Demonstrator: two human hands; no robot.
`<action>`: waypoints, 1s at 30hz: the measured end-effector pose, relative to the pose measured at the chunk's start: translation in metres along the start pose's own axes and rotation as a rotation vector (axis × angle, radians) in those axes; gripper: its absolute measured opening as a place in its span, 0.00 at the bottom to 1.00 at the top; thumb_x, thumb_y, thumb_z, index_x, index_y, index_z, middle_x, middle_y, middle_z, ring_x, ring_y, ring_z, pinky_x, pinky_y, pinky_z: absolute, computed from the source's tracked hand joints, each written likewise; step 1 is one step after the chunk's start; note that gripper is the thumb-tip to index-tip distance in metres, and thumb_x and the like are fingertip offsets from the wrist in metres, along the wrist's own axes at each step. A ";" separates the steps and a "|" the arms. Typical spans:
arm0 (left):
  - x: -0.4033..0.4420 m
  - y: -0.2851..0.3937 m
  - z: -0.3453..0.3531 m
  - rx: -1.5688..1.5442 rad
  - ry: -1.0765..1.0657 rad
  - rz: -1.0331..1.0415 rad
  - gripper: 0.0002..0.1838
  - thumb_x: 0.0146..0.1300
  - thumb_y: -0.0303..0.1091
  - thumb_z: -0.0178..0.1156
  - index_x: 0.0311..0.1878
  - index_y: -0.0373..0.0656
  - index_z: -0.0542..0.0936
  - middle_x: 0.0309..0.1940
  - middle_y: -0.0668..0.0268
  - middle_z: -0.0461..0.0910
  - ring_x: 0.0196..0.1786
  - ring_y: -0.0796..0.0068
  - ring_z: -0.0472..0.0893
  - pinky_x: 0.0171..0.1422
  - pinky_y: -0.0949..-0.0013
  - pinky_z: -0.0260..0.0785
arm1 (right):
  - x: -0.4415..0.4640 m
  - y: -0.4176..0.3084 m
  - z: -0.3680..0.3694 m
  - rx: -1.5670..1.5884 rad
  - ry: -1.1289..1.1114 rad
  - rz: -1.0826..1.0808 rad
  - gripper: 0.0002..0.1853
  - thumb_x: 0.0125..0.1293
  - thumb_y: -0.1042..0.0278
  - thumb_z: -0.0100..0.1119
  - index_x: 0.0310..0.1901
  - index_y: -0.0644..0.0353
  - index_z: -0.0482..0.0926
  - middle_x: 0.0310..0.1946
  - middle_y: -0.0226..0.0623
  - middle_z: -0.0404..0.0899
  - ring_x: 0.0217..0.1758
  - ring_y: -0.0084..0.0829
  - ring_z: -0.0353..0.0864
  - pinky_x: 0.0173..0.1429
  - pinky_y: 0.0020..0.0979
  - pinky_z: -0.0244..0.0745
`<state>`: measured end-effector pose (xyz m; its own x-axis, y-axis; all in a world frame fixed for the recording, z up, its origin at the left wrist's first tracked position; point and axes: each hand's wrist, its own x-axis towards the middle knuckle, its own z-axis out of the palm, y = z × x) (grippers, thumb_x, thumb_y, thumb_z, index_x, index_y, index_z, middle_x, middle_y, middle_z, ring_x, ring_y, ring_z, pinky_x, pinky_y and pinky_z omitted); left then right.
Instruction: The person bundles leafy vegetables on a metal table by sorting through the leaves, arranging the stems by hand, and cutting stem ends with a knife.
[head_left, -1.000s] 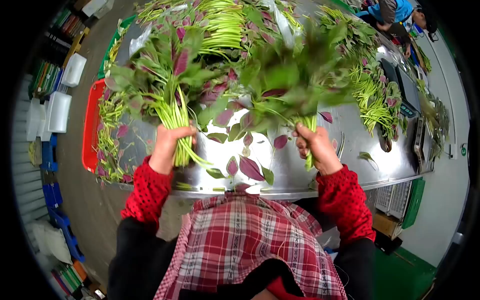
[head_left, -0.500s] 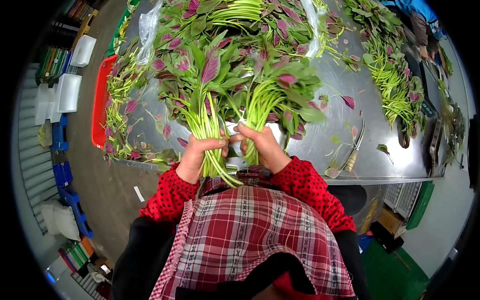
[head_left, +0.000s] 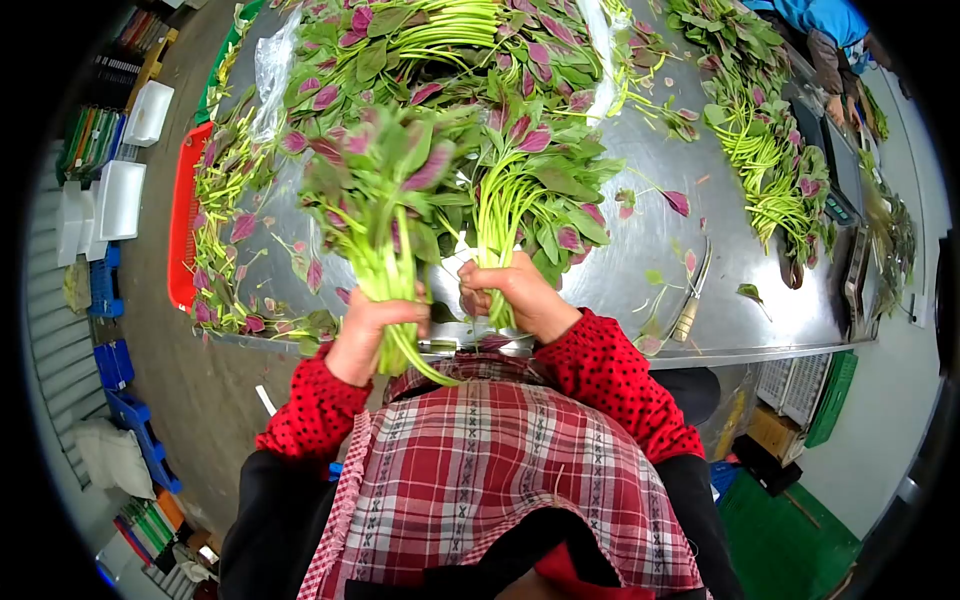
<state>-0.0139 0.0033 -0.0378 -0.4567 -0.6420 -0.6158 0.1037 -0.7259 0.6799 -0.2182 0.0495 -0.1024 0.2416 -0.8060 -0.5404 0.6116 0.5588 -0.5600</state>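
Observation:
My left hand point(head_left: 372, 332) is wrapped round the stems of a bunch of amaranth greens point(head_left: 390, 245), with green and purple leaves pointing away from me and stem ends hanging below the fist. Motion blurs the leaves of this bunch slightly. Beside it, my right hand point(head_left: 520, 296) grips a second amaranth bunch point(head_left: 497, 205) low on its stems, near the table's front edge. A small gap separates the two fists. Just beyond them lies a large heap of amaranth point(head_left: 440, 35) between strips of clear plastic.
A knife point(head_left: 690, 310) with a pale handle lies on the metal table point(head_left: 640, 270) to the right, among loose leaves. More amaranth point(head_left: 755, 150) lies beyond it, near a scale point(head_left: 840, 195). At left stands a red crate point(head_left: 183, 220). Another person's hand point(head_left: 835, 108) shows at upper right.
My hands have moved apart, the left one shifting left with its bunch. The right hand still holds its bunch, lower on the stems in view. The whole view has shifted slightly.

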 end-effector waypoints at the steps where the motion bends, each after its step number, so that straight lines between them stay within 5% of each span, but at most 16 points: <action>1: -0.001 0.007 -0.004 -0.001 0.024 0.059 0.15 0.47 0.20 0.63 0.40 0.35 0.74 0.24 0.62 0.76 0.22 0.70 0.77 0.29 0.70 0.71 | -0.014 -0.013 0.006 -0.099 0.064 0.009 0.07 0.56 0.80 0.60 0.37 0.66 0.76 0.25 0.36 0.78 0.21 0.23 0.73 0.25 0.26 0.68; 7: 0.002 0.006 -0.008 -0.107 -0.059 0.046 0.14 0.49 0.23 0.61 0.41 0.37 0.73 0.22 0.63 0.73 0.21 0.70 0.73 0.29 0.68 0.66 | -0.009 0.008 0.001 -0.135 0.142 0.070 0.11 0.64 0.68 0.62 0.42 0.67 0.79 0.32 0.40 0.83 0.23 0.21 0.71 0.27 0.24 0.66; 25: 0.000 -0.028 -0.024 0.074 0.051 -0.072 0.17 0.47 0.19 0.64 0.43 0.32 0.75 0.27 0.61 0.78 0.23 0.71 0.79 0.29 0.70 0.73 | -0.021 -0.006 0.004 -0.410 0.250 -0.061 0.08 0.62 0.69 0.57 0.30 0.65 0.80 0.18 0.33 0.77 0.18 0.22 0.73 0.23 0.24 0.67; 29: -0.006 -0.017 -0.026 0.007 -0.026 -0.118 0.14 0.49 0.22 0.61 0.42 0.35 0.75 0.26 0.61 0.77 0.25 0.69 0.79 0.29 0.69 0.72 | -0.113 -0.095 0.049 -0.292 0.306 -0.519 0.11 0.65 0.64 0.58 0.37 0.66 0.81 0.15 0.27 0.73 0.13 0.19 0.67 0.19 0.22 0.59; 30: 0.000 -0.018 -0.027 -0.007 -0.028 -0.108 0.14 0.49 0.23 0.61 0.42 0.35 0.75 0.27 0.61 0.77 0.25 0.69 0.79 0.30 0.68 0.72 | -0.107 -0.096 0.044 -0.391 0.388 -0.432 0.12 0.66 0.64 0.58 0.38 0.66 0.80 0.15 0.28 0.72 0.14 0.19 0.67 0.19 0.23 0.59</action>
<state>0.0080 0.0093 -0.0607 -0.4904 -0.5527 -0.6738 0.0585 -0.7923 0.6074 -0.2701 0.0733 0.0367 -0.2930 -0.8848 -0.3624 0.2585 0.2916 -0.9209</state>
